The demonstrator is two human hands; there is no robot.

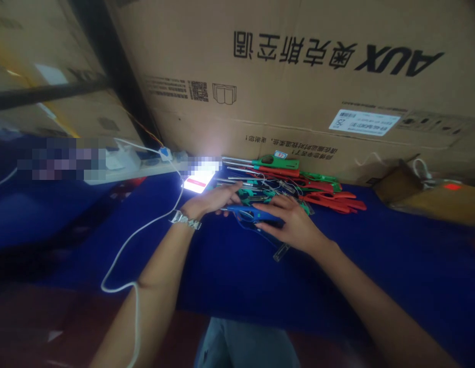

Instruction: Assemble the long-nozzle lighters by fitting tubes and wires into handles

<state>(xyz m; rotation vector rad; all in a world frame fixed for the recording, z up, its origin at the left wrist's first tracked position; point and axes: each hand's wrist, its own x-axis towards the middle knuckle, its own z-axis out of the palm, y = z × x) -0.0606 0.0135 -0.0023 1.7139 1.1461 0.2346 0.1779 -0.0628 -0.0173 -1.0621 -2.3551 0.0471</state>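
A blue long-nosed gas lighter (256, 214) lies sideways between my two hands above the blue cloth. My left hand (218, 198), with a metal bracelet on its wrist, is closed around the metal nozzle end. Fingers and thumb of my right hand (295, 221) grip the blue handle from the right. Just beyond my hands lie several more gas lighters: a green one (281, 163), red ones (333, 201), and others with teal parts, partly hidden by my hands. A small clear piece (281, 252) sits below my right hand; its kind is unclear.
A phone with a bright screen (201, 177) lies left of the lighters. Its white cable (124, 287) loops across my left forearm. A large cardboard box (291, 107) stands behind the blue-covered table (230, 286). A power strip (145, 171) is at left, another carton (440, 202) at right.
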